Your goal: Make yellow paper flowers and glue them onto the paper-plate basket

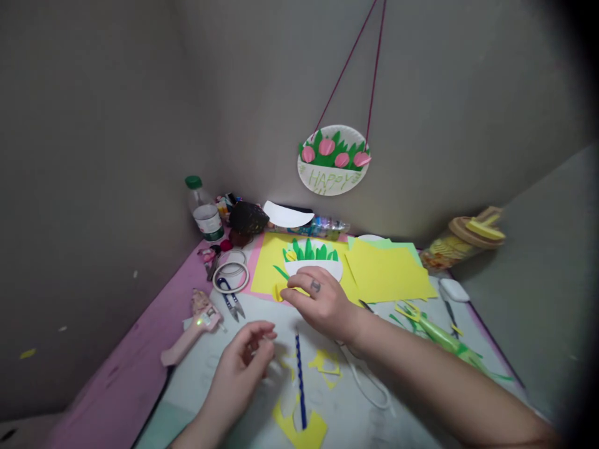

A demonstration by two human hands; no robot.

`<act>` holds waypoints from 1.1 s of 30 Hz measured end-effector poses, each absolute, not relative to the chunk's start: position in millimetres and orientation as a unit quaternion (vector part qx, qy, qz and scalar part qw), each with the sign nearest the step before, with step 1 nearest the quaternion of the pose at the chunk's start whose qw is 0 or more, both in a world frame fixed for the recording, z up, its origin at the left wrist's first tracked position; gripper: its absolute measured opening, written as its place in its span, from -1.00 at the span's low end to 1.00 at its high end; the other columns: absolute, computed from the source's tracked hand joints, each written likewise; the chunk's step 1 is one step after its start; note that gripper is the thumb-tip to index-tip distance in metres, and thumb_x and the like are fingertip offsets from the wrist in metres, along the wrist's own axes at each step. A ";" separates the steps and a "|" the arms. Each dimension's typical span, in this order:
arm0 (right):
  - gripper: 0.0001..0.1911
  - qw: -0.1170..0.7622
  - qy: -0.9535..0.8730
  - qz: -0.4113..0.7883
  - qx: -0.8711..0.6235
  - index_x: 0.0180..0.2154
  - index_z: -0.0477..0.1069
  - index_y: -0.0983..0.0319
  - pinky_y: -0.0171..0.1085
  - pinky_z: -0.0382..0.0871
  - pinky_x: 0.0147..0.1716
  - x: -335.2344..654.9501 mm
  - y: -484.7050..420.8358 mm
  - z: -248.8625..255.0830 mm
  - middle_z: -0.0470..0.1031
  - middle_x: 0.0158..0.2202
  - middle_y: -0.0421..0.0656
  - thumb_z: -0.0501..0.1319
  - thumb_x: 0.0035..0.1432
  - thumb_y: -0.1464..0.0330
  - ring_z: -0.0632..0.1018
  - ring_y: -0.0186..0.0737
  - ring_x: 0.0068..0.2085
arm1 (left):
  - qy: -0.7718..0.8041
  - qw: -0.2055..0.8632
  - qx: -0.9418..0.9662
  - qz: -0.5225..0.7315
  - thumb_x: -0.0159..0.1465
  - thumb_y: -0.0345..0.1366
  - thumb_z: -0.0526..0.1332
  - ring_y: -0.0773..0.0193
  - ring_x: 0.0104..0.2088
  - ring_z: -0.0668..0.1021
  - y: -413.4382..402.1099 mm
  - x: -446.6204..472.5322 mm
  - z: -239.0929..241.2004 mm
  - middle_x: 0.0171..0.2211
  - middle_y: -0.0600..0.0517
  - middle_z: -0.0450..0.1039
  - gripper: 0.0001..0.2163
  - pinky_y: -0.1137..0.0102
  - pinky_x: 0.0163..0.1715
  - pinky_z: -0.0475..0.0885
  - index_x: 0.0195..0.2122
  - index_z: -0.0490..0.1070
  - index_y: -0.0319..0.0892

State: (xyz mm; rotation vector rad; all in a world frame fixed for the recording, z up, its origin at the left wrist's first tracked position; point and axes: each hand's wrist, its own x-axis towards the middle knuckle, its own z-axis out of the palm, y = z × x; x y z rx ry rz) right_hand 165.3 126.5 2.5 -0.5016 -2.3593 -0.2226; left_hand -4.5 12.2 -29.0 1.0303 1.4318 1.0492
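Observation:
My right hand [322, 300] reaches over the yellow sheet, its fingertips pinched at a small yellow paper cutout [277, 292]. Just beyond it is a white paper plate [322, 269] with green paper leaves [309, 251] and one yellow paper flower [291, 255] along its top. A loose green strip [281, 272] lies left of the plate. My left hand [247, 357] hovers over the table's near side, fingers loosely curled and apart, with nothing visible in them. Between the hands lies a dark blue patterned pencil [300, 380], beside yellow paper scraps [325, 363].
On the left are a pink glue gun [194, 327], thread snips [231, 302], tape rolls [231, 278] and a bottle [204, 212]. Yellow sheets [390, 271] lie right, near a lidded cup [461, 242]. A decorated plate [334, 160] hangs on the wall.

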 end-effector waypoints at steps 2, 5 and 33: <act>-0.82 0.347 -0.916 -0.098 -0.174 -0.31 0.43 0.19 -0.19 0.25 -0.31 163.7 115.9 12.7 0.44 -0.35 -0.15 0.07 0.19 0.49 0.41 -0.19 -0.27 | 0.577 0.522 0.400 0.484 0.14 -0.09 0.20 0.34 -0.42 0.44 16.4 0.2 -19.5 -0.15 -0.10 0.40 -0.58 0.49 -0.56 0.36 -0.04 0.30 -0.19; -0.83 0.341 -0.921 -0.113 -0.152 -0.35 0.43 0.19 -0.20 0.25 -0.37 162.9 106.2 23.1 0.41 -0.40 -0.13 0.07 0.20 0.46 0.42 -0.19 -0.30 | 0.544 0.533 0.386 0.520 0.14 -0.11 0.22 0.36 -0.44 0.42 27.3 8.1 -5.3 -0.31 -0.04 0.41 -0.62 0.50 -0.54 0.34 -0.09 0.33 -0.22; -0.89 0.387 -0.814 0.233 -0.366 -0.42 0.35 0.24 -0.32 0.31 -0.42 166.6 95.2 -10.5 0.41 -0.46 -0.17 0.09 0.12 0.48 0.42 -0.29 -0.40 | 0.560 0.432 0.485 0.514 0.12 -0.27 0.23 0.32 -0.33 0.47 52.1 20.7 -21.4 -0.31 0.01 0.41 -0.80 0.47 -0.41 0.38 -0.23 0.38 -0.18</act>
